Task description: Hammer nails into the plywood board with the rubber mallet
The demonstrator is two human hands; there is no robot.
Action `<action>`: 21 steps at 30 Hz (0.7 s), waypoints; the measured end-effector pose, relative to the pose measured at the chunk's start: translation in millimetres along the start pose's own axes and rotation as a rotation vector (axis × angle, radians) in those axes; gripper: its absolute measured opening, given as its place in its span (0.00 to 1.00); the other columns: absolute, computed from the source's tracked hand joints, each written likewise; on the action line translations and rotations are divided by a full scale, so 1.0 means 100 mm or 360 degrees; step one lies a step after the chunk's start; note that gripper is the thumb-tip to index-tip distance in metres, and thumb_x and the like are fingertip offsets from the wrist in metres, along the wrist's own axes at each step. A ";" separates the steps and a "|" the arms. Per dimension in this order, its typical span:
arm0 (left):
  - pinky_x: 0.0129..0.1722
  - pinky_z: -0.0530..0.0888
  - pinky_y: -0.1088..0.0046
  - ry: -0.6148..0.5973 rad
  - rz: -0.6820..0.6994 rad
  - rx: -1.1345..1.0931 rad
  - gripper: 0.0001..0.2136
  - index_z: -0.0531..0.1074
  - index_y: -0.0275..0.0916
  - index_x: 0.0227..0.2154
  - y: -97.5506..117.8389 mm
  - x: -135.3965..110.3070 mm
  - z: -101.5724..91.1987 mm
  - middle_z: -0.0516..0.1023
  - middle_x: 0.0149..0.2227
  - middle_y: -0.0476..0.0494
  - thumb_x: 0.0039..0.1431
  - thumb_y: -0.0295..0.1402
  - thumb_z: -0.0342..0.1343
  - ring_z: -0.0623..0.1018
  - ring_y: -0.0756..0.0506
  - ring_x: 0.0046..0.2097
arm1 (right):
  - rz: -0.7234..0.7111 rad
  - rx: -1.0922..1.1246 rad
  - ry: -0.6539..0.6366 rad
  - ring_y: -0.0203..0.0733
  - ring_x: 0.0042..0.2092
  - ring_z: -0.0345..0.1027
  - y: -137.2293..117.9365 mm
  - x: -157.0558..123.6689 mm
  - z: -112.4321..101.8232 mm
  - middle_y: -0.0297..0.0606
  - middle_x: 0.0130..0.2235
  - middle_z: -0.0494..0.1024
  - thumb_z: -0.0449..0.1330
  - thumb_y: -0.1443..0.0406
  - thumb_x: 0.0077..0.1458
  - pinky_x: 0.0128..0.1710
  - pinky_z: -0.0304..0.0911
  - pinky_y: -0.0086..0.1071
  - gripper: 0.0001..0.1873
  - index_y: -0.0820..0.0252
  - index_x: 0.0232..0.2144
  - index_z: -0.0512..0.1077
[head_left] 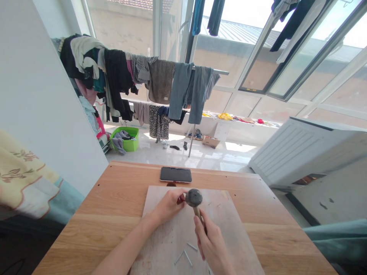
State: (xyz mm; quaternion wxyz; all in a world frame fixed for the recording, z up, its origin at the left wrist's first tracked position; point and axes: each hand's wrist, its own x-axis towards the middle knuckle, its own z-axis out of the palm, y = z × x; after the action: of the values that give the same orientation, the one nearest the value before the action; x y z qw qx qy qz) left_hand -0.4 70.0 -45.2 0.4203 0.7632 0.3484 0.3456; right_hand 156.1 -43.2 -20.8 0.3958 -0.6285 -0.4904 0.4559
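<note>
My right hand [210, 238] is wrapped around the handle of a hammer [194, 198], whose dark, round head is raised toward the camera. Just left of the hammer head, my left hand [171, 204] has its fingers pinched together over the board; what they hold, if anything, is hidden. Both hands are above a pale wooden board [160, 244] lying on the table. Several loose nails [188, 258] lie on the board near its front, left of my right wrist. Two small thin marks or nails show right of the hammer head, too small to tell.
The wooden table [275, 233] extends around the board. A phone [175, 174] lies flat behind it. Beyond the table stand a rack of hanging clothes [162, 81] and a green basin [132, 144]. A white cabinet [304, 149] is at the right, a patterned cloth [25, 175] at the left.
</note>
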 end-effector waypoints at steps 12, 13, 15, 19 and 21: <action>0.37 0.71 0.72 -0.0255 0.0005 0.0644 0.10 0.70 0.39 0.38 0.37 -0.04 -0.20 0.72 0.40 0.46 0.54 0.33 0.60 0.74 0.46 0.36 | 0.0221 0.0032 0.0283 0.29 0.13 0.47 0.40 -0.32 -0.18 0.22 0.17 0.59 0.52 0.35 0.52 0.09 0.44 0.23 0.42 0.65 0.48 0.71; 0.37 0.71 0.72 -0.0392 0.0035 0.0744 0.08 0.71 0.39 0.37 0.49 -0.06 -0.21 0.72 0.39 0.47 0.54 0.33 0.60 0.75 0.46 0.36 | 0.0254 0.0043 0.0298 0.30 0.14 0.48 0.45 -0.34 -0.18 0.22 0.17 0.59 0.53 0.35 0.51 0.09 0.45 0.24 0.42 0.66 0.49 0.72; 0.35 0.71 0.72 -0.0700 0.0089 0.0886 0.09 0.73 0.40 0.36 0.69 -0.12 -0.17 0.74 0.38 0.47 0.52 0.35 0.62 0.75 0.45 0.35 | 0.0302 0.0064 0.0313 0.31 0.15 0.51 0.54 -0.35 -0.18 0.23 0.16 0.60 0.54 0.35 0.50 0.10 0.47 0.24 0.43 0.65 0.50 0.72; 0.38 0.74 0.69 -0.1011 0.0237 0.1150 0.08 0.77 0.35 0.36 0.89 -0.28 0.11 0.77 0.43 0.38 0.53 0.33 0.63 0.77 0.40 0.43 | 0.0334 0.0073 0.0210 0.34 0.15 0.56 0.58 -0.33 -0.23 0.25 0.16 0.63 0.55 0.34 0.48 0.11 0.52 0.26 0.46 0.65 0.52 0.72; 0.41 0.74 0.68 -0.1026 0.0300 0.1274 0.06 0.79 0.34 0.34 0.89 -0.34 0.26 0.77 0.44 0.35 0.55 0.31 0.62 0.75 0.38 0.47 | 0.0325 0.0088 0.0183 0.35 0.15 0.56 0.57 -0.32 -0.25 0.25 0.16 0.64 0.54 0.33 0.47 0.11 0.54 0.27 0.47 0.66 0.52 0.71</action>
State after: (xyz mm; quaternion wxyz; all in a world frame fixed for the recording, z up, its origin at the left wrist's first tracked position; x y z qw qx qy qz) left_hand 24.5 -3.6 14.8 0.1486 0.9599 0.2358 -0.0307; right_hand 191.4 -87.2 -61.8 0.3921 -0.6891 -0.3874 0.4704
